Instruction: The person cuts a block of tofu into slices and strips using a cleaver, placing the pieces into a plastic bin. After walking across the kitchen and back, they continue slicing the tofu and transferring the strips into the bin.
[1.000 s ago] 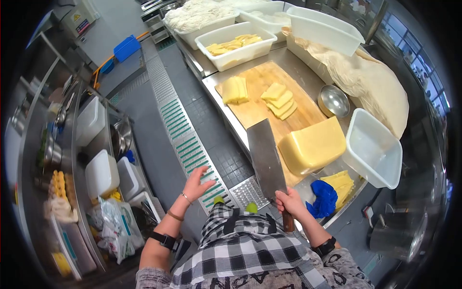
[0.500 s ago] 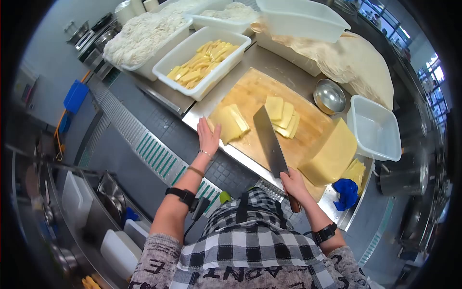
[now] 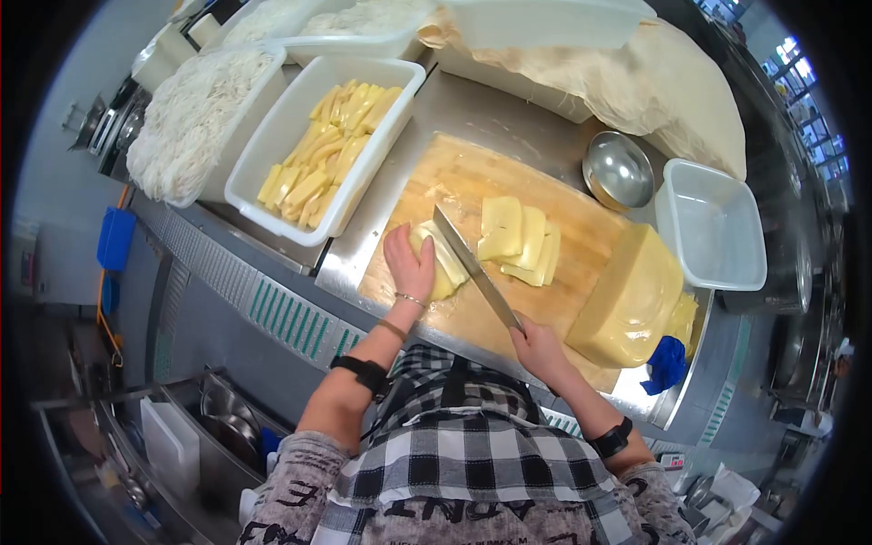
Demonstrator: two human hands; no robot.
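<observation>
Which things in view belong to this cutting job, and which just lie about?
Likely in use: cleaver in right hand, yellow slices against left hand, cutting board, yellow block, yellow strips.
Probably lying about: metal bowl, crumpled blue item, tub of white shreds.

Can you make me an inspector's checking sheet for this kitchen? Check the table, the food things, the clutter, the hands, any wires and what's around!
Surface: wooden board on a steel table.
Job's things: knife close to the left slices, contact unclear; overlapping middle slices; yellow block at right.
Clutter: crumpled blue item beside the block; metal bowl by the board's far edge.
Hands: left hand on the left slices; right hand grips the knife.
Cables: nothing seen on the table.
Surroundings: tub of yellow strips; floor grating.
</observation>
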